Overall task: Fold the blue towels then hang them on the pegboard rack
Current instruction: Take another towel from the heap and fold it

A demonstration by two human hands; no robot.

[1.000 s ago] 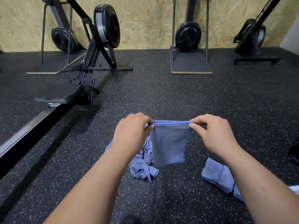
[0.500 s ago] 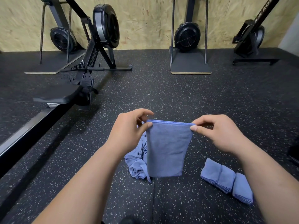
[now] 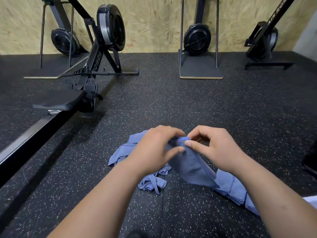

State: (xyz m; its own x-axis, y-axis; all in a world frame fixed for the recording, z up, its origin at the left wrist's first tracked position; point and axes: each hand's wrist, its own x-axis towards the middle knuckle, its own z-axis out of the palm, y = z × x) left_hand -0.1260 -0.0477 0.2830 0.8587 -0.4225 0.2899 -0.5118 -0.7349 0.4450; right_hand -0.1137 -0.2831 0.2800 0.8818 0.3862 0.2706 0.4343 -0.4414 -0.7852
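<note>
A blue towel (image 3: 190, 164) hangs folded in the air above the floor. My left hand (image 3: 154, 148) and my right hand (image 3: 216, 148) both pinch its top edge, close together, almost touching. Under my left hand a crumpled heap of unfolded blue towels (image 3: 130, 152) lies on the black speckled floor. Folded blue towels (image 3: 233, 188) lie in a row on the floor under my right forearm, partly hidden by the held towel and the arm. No pegboard rack is in view.
A rowing machine (image 3: 89, 83) with a long rail stretches along the left. Three upright fan machines stand against the chipboard wall (image 3: 154, 23); one base plate (image 3: 200, 69) is straight ahead. A dark object (image 3: 310, 160) sits at the right edge.
My hands have come together, halving the towel's width. The towel now hangs slanted down to the right, covering part of the folded row.
</note>
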